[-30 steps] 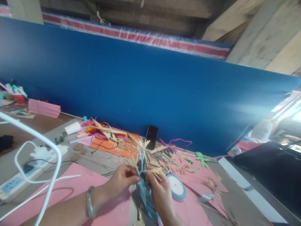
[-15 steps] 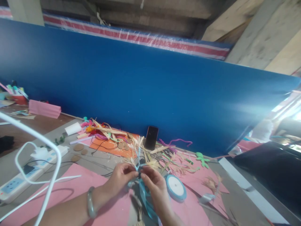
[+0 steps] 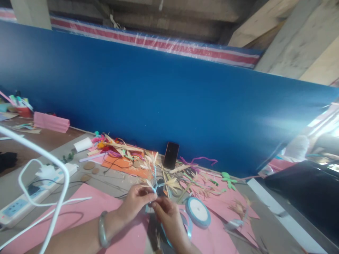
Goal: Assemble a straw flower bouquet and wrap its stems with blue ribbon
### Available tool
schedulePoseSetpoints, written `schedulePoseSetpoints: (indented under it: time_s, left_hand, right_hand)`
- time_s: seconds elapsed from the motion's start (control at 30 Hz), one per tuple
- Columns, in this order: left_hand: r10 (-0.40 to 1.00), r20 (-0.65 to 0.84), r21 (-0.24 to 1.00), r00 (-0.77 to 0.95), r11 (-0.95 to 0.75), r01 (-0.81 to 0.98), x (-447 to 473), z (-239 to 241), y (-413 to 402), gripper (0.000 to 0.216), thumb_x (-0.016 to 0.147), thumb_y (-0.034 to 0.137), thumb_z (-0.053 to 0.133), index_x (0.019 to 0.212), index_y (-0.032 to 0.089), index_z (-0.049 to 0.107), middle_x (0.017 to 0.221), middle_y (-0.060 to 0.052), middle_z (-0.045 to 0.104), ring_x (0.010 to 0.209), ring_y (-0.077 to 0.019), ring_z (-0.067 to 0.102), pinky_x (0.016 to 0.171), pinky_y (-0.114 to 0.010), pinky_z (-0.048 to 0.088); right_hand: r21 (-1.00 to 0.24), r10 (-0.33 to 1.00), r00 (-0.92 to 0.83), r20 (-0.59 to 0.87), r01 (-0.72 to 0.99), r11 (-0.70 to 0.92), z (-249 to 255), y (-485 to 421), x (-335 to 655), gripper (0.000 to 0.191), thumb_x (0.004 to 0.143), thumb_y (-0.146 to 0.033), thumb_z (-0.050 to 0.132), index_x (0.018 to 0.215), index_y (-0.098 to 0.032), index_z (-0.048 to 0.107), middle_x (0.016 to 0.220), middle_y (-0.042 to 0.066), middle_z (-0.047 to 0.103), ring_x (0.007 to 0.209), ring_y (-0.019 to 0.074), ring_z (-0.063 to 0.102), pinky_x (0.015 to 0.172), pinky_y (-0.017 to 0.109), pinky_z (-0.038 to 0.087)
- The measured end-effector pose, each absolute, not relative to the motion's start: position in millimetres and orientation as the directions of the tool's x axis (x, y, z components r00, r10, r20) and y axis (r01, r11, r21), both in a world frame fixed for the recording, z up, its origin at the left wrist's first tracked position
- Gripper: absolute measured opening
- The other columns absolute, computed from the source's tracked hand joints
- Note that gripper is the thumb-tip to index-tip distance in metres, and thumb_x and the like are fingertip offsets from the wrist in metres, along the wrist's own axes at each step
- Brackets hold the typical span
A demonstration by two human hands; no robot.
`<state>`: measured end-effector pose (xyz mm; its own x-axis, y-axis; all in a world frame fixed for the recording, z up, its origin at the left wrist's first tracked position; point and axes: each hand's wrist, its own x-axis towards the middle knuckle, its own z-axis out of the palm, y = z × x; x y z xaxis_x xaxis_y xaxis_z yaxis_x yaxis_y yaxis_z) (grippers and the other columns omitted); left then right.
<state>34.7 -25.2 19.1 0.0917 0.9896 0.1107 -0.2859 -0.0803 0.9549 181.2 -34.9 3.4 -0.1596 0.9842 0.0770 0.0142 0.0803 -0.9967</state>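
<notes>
Blue partition (image 3: pixel 159 91) backs the surface (image 3: pixel 62 148). Pink paper (image 3: pixel 106 201) at left. My left hand (image 3: pixel 136 199) pinches; right hand (image 3: pixel 171 217) bunched just below, its hold unclear. Ribbon spool (image 3: pixel 198 211) beside it. Blue-wrapped stem (image 3: pixel 155 174), pale-flowered, upright in my left fingertips.

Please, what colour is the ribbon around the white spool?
The ribbon is light blue; head view shows it.

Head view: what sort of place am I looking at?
Probably a makeshift craft workspace, perhaps in an unfinished building: a spool of blue ribbon near the right hand, sheets of pink paper on the table, and bare concrete beyond the blue partition.
</notes>
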Motion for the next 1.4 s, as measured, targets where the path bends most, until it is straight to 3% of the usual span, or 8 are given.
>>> schedulePoseSetpoints:
  time_s: [0.1,0.27,0.43,0.8,1.0,1.27,1.4]
  left_hand:
    - [0.981,0.121,0.954,0.155,-0.072,-0.291,36.1,15.4,-24.7,0.025,0.069,0.033,0.077,0.06,0.014,0.064,0.053,0.001,0.056,0.053,-0.0119,0.053,0.053,-0.023,0.041]
    - [0.986,0.083,0.958,0.144,-0.04,-0.282,33.7,14.6,-23.3,0.028,0.07,0.037,0.076,0.063,0.014,0.062,0.053,0.003,0.053,0.049,-0.0096,0.048,0.049,-0.022,0.036]
    - [0.986,0.049,0.957,0.161,0.0,-0.291,31.3,16.8,-23.1,0.043,0.079,0.046,0.066,0.053,0.016,0.051,0.046,0.006,0.043,0.041,-0.0068,0.038,0.042,-0.021,0.026]
    - [0.99,-0.035,0.89,0.133,0.091,-0.447,34.4,13.7,-20.9,0.025,0.073,0.034,0.072,0.066,0.013,0.061,0.05,0.0,0.06,0.045,-0.0094,0.053,0.046,-0.019,0.038]
    - [0.99,-0.019,0.882,0.142,0.083,-0.463,34.8,8.0,-19.2,0.024,0.075,0.033,0.071,0.067,0.014,0.059,0.051,0.0,0.061,0.045,-0.0097,0.053,0.045,-0.019,0.036]
    - [0.98,0.007,0.903,0.199,0.08,-0.422,30.1,12.2,-19.6,0.028,0.07,0.035,0.077,0.069,0.014,0.06,0.047,0.007,0.046,0.042,-0.0062,0.038,0.043,-0.02,0.027]
    - [0.989,-0.027,0.902,0.146,0.087,-0.423,29.4,17.6,-19.7,0.032,0.069,0.04,0.078,0.067,0.015,0.059,0.044,0.009,0.04,0.04,-0.0051,0.03,0.042,-0.02,0.022]
  right_hand:
    - [-0.998,0.988,-0.143,0.06,-0.004,0.06,2.1,-36.6,179.4,0.037,0.072,-0.053,0.074,0.066,-0.017,0.069,0.046,-0.005,0.055,0.037,0.0079,0.042,0.039,0.02,0.033]
    - [-0.998,0.98,-0.192,0.058,-0.02,0.055,8.2,-40.9,180.4,0.035,0.076,-0.05,0.072,0.071,-0.016,0.066,0.049,-0.003,0.059,0.043,0.0114,0.053,0.045,0.022,0.042]
    - [-0.996,0.977,-0.209,0.051,-0.076,0.036,5.7,-42.3,178.9,0.032,0.077,-0.048,0.073,0.076,-0.017,0.067,0.055,-0.002,0.06,0.047,0.0125,0.056,0.05,0.024,0.046]
    - [-0.995,0.961,-0.275,0.028,-0.103,0.0,3.1,-39.4,177.5,0.037,0.078,-0.053,0.07,0.075,-0.016,0.066,0.055,-0.001,0.061,0.045,0.0111,0.054,0.047,0.022,0.045]
    - [-0.993,0.96,-0.279,0.019,-0.114,-0.013,0.7,-38.1,178.5,0.034,0.079,-0.05,0.071,0.076,-0.017,0.065,0.061,0.0,0.064,0.046,0.0113,0.055,0.048,0.023,0.047]
    - [-0.987,0.93,-0.368,0.013,-0.153,-0.047,-3.4,-37.2,181.0,0.034,0.079,-0.048,0.072,0.075,-0.016,0.063,0.053,-0.002,0.062,0.045,0.0108,0.055,0.05,0.023,0.045]
    - [-0.991,0.908,-0.418,-0.014,-0.114,-0.068,-5.7,-37.9,179.5,0.033,0.08,-0.046,0.072,0.073,-0.015,0.061,0.052,-0.002,0.061,0.045,0.0105,0.056,0.049,0.023,0.045]
